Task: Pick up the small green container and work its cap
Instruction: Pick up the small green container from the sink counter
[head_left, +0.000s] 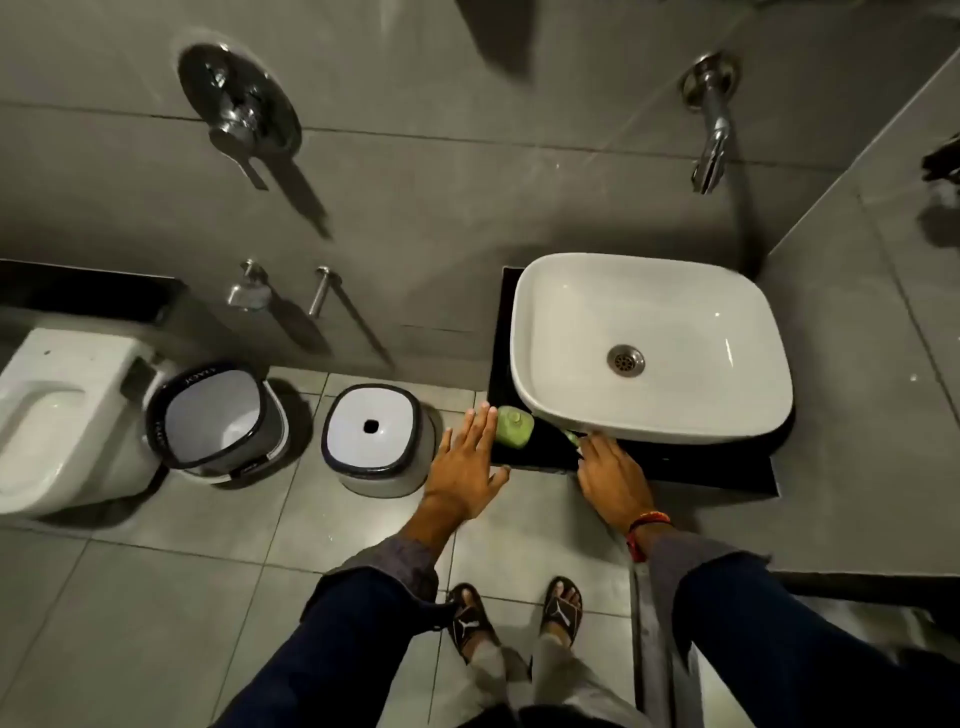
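A small green container (514, 427) with a round cap on top stands on the black counter (540, 452), at its front left corner beside the white basin. My left hand (466, 464) is spread open just left of it, fingertips close to its side; whether they touch is unclear. My right hand (612, 474) rests palm down on the counter's front edge under the basin rim. A small green object (571, 438) shows just at its fingertips; whether the fingers hold it is hidden.
The white basin (649, 291) fills most of the counter, with a wall spout (710, 140) above. On the floor to the left stand a white stool (375, 441), a bucket (218, 415) and a toilet (57, 415). My feet in sandals (514, 613) stand on grey tiles.
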